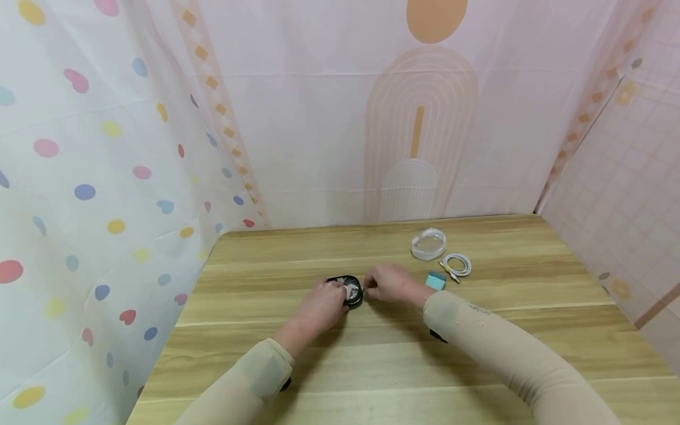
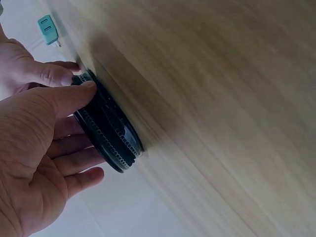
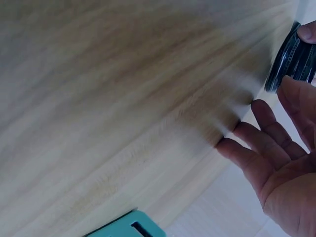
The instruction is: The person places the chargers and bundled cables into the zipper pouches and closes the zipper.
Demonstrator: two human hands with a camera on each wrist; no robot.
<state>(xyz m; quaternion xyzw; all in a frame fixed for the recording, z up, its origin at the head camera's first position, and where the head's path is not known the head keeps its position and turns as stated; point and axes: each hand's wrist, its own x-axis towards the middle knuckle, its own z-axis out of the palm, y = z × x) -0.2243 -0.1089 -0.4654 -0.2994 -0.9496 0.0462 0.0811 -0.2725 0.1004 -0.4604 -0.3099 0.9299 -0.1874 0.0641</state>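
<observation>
A small black zippered case (image 1: 353, 293) with a see-through top stands on the wooden table, its zipper teeth running round the side. My left hand (image 1: 322, 302) grips it, thumb on the near side and fingers behind, as the left wrist view (image 2: 106, 126) of the case shows. At the case's right edge, my right hand (image 1: 390, 283) has its thumb and forefinger together at the zipper's end; the zipper pull is hidden between them. The other right fingers (image 3: 261, 148) spread down toward the tabletop.
Beyond my right wrist lies a teal charger plug (image 1: 436, 280). Farther back are a coiled white cable (image 1: 458, 265) with a yellow tie and a clear round case (image 1: 428, 244). Patterned curtains (image 1: 313, 147) hang behind the wooden table (image 1: 255, 260) and at its sides.
</observation>
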